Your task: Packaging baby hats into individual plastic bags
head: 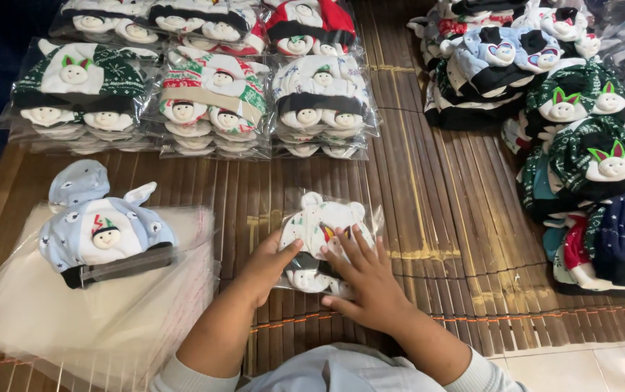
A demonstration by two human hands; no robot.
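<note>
Pressing flat on a clear bag holding a white knitted hat (320, 225), lower centre of the frame: left hand (265, 267) spread at its left edge, right hand (363, 279) fingers splayed wide over its lower right. Resting on a bamboo mat (414, 218). Judged best done by smoothing outward evenly, keeping the bag square. Stack of empty clear bags (73, 319) with a pale blue hat (102, 236) at lower left; bagged stacks (203, 101) upper left; loose hats (581, 123) right.
</note>
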